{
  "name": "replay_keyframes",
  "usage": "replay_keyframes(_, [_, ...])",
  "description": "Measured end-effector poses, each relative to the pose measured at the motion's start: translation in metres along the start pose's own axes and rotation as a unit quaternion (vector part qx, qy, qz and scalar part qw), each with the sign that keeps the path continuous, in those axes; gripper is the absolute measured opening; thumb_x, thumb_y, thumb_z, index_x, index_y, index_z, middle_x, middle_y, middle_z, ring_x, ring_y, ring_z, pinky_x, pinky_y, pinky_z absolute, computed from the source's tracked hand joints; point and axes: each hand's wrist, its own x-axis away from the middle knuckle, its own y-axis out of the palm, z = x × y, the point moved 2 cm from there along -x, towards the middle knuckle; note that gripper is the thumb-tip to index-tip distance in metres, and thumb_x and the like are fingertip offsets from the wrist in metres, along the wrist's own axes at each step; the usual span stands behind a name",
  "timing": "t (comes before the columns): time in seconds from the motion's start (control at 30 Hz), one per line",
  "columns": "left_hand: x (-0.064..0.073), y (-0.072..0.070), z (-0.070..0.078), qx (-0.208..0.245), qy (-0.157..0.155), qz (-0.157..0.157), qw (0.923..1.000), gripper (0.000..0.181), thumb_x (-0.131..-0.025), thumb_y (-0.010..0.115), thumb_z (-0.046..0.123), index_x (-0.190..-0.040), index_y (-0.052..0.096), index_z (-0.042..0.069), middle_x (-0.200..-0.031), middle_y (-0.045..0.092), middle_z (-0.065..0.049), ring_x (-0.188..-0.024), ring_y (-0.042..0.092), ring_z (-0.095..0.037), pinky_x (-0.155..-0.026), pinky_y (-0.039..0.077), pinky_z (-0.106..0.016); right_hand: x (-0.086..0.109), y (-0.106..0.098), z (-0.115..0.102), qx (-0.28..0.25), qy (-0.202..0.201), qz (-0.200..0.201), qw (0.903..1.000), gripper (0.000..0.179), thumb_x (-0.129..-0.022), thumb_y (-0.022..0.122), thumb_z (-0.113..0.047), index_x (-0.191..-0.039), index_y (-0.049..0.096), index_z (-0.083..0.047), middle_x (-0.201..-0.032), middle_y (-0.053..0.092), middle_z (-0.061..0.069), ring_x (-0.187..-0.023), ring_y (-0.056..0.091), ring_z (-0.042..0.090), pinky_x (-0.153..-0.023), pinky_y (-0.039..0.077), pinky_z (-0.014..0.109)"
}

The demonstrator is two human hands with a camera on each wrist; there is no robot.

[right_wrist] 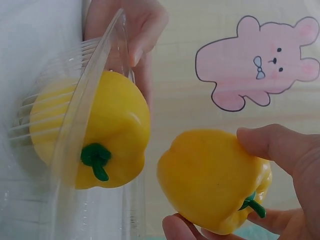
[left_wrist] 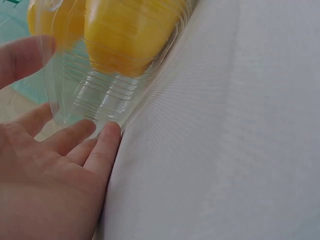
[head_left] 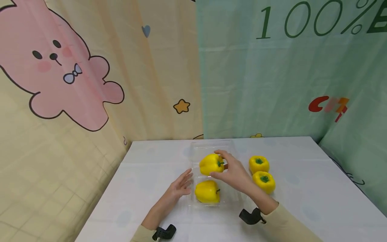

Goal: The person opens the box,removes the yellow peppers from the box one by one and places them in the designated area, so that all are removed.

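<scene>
One yellow pepper [head_left: 210, 164] is grasped by the right hand [head_left: 234, 171], thumb and fingers set about its body near the green stem, which points to the right. This pepper is raised and apart from the one below it; the right wrist view shows it beyond the rim of a clear plastic container [head_left: 195, 201]. The container rests on the white desk [head_left: 145, 171], its outline faint against the cloth.

A second pepper [head_left: 207, 191] lies on its side in the nearer part of the container, stem likewise to the right. The left hand [head_left: 180, 186] is at the container's left side, grasping no pepper; its fingers are extended loosely and bear lightly against the clear wall, as the left wrist view shows.

To the right of the container, two further items are noted on the desk: a far pepper [head_left: 259, 164] and a near pepper [head_left: 264, 182], both upright, stems uppermost, side by side. The right forearm passes just in front of the near one. Both sleeves are beige, with a black device [head_left: 252, 216] at each wrist. Behind hang a yellow cloth [head_left: 163, 67] bearing a pink bear [head_left: 69, 97] and a green cloth [head_left: 235, 84] marked "100%".
</scene>
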Motion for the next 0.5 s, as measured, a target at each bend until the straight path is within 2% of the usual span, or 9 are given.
replay_keyframes(0.23, [0.002,0.0,-0.001,0.0,-0.004,0.005,1.0,0.077,-0.104,0.058,0.016,-0.17,0.02,0.024,-0.177,0.019,-0.013,-0.162,0.02,-0.042,-0.13,0.011,-0.066,0.01,-0.013,-0.004,0.0,-0.006,0.015,0.9999,0.076,-0.088,0.085,-0.038,-0.153,0.047,-0.025,-0.157,0.052,0.008,-0.12,0.064,0.032,-0.095,0.062,0.044])
replay_keyframes(0.37, [0.003,0.001,-0.003,-0.007,-0.009,0.007,0.9999,0.077,-0.104,0.058,0.018,-0.17,0.019,0.024,-0.177,0.019,-0.014,-0.162,0.02,-0.043,-0.13,0.013,-0.067,0.017,-0.021,-0.004,-0.007,0.001,0.015,0.9999,0.077,-0.09,0.084,-0.036,-0.155,0.045,-0.025,-0.158,0.048,0.009,-0.123,0.061,0.034,-0.09,0.063,0.038])
replay_keyframes(0.5, [0.002,0.0,-0.001,-0.017,0.001,0.011,0.9998,0.076,-0.104,0.057,0.019,-0.17,0.02,0.025,-0.176,0.021,-0.015,-0.162,0.021,-0.044,-0.129,0.013,-0.068,0.018,-0.03,-0.005,-0.005,-0.017,0.025,0.9995,0.078,-0.091,0.084,-0.031,-0.156,0.043,-0.021,-0.157,0.046,0.012,-0.122,0.061,0.037,-0.087,0.065,0.035])
